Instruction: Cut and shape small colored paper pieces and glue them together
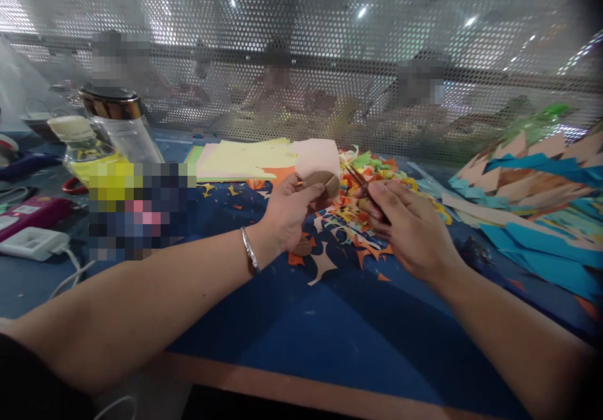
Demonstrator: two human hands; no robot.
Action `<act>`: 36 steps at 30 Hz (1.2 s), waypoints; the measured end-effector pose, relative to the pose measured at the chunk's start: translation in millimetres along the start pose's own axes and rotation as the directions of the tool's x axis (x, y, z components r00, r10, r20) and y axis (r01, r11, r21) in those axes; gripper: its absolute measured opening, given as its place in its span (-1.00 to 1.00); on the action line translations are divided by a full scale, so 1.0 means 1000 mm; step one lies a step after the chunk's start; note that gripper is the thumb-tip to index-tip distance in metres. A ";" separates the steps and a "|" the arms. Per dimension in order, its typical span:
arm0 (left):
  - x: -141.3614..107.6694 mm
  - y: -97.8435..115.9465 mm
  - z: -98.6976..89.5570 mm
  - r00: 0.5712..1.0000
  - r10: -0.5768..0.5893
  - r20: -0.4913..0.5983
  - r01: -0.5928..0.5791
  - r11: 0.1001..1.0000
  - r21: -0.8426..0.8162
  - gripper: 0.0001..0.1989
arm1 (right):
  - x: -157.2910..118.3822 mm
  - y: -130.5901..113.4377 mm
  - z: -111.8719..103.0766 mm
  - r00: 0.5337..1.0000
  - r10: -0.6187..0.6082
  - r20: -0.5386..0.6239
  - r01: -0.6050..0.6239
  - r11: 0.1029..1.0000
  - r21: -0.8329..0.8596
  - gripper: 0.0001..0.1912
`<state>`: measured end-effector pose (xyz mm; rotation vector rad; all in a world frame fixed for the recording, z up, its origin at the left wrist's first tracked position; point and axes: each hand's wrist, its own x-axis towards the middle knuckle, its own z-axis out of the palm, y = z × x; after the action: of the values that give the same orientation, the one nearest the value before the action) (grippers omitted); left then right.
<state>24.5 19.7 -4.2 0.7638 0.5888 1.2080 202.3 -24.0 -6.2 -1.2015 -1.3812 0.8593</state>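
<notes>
My left hand (291, 210), with a silver bracelet at the wrist, pinches a round brown disc (326, 184) and a pale pink paper sheet (316, 155) that curls up behind it. To the right, my right hand (400, 219) is closed round a pair of scissors (358, 180), whose tips point up and left, a little apart from the paper. Below my left hand, another brown round piece (303, 246) lies on an orange scrap. Colourful paper scraps (362, 225) are heaped behind and between the hands.
Stacked yellow and pink sheets (235, 159) lie behind my left hand. A yellow-liquid bottle (80, 150), a clear flask (125, 131) and a white charger (35, 244) stand or lie left. Blue and peach cut papers (537, 238) pile up right. A perforated metal screen (301, 62) rises behind.
</notes>
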 end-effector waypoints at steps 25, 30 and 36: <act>-0.004 0.000 0.005 0.990 -0.106 0.088 0.108 0.994 -0.013 -0.84 | 0.001 0.001 0.001 0.991 0.059 0.116 -0.057 0.998 -0.023 -0.46; -0.003 -0.001 0.002 0.988 -0.127 0.089 0.128 0.992 -0.013 -0.85 | 0.001 0.002 0.000 0.991 0.061 0.121 -0.058 0.998 -0.024 -0.46; -0.002 -0.001 0.003 0.986 -0.143 0.091 0.145 0.989 -0.016 -0.85 | 0.002 0.003 0.000 0.988 0.107 0.111 -0.113 0.993 0.042 -0.42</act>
<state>27.1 17.2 -3.3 0.7398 0.5458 1.0409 203.4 -21.5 -8.2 -1.2179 -1.3826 1.0434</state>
